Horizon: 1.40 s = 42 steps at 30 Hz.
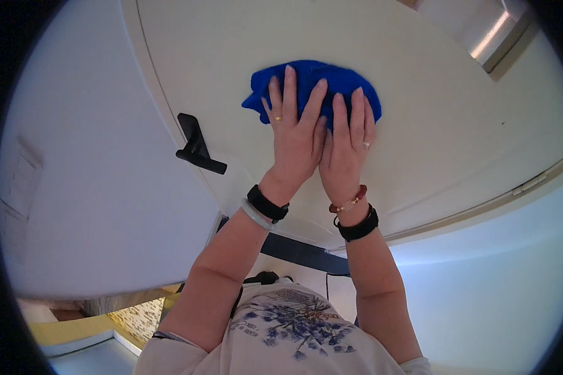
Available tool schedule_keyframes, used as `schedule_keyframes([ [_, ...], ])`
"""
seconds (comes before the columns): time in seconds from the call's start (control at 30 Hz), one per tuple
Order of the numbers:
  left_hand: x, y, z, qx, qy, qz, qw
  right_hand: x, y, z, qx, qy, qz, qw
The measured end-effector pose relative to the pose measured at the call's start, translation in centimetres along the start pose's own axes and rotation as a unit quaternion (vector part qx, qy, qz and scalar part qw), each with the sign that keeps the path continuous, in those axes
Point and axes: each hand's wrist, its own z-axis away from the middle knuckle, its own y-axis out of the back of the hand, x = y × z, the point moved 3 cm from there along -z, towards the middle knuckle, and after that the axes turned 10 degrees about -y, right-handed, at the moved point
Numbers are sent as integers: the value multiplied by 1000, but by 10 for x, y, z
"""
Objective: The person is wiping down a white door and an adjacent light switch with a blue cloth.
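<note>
A blue cloth (346,79) lies spread and slightly rumpled against the cream door (438,137). My left hand (295,145) rests flat on its left part, fingers stretched and spread. Beside it, my right hand (344,153) presses on the cloth's right part with its fingers extended. The two hands touch along the thumbs, and neither is wrapped around the cloth. Parts of the cloth are hidden under the fingers.
A black lever handle (200,150) sticks out from the door's left side. On the right edge is a metal hinge (532,183). A pale wall (94,175) with switch plates (22,187) stands to the left. A framed pane (491,31) shows at upper right.
</note>
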Motion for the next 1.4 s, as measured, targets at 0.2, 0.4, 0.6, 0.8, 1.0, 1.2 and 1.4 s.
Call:
schedule_keyframes([
  [0.2, -10, -10, 13, -8, -6, -35, 999, 5, -12, 9, 21, 20, 66, 997],
  [0.4, -21, -19, 48, -16, 16, -45, 999, 16, -26, 35, 31, 6, 66, 997],
  [0.6, -35, -27, 92, -35, 34, -52, 997, 22, -40, 71, -29, -6, 92, 995],
  [0.8, -43, -28, 128, -75, 64, -65, 993, 26, -51, 102, -65, 5, 109, 992],
  [1.0, -58, -12, 159, -110, 82, -85, 987, 17, -72, 132, -136, 8, 124, 983],
  [1.2, -58, -1, 166, -126, 108, -65, 984, 2, -74, 136, -175, -5, 98, 980],
  [1.4, -54, 7, 138, -71, 108, 3, 992, -6, -69, 109, -168, -47, -8, 985],
])
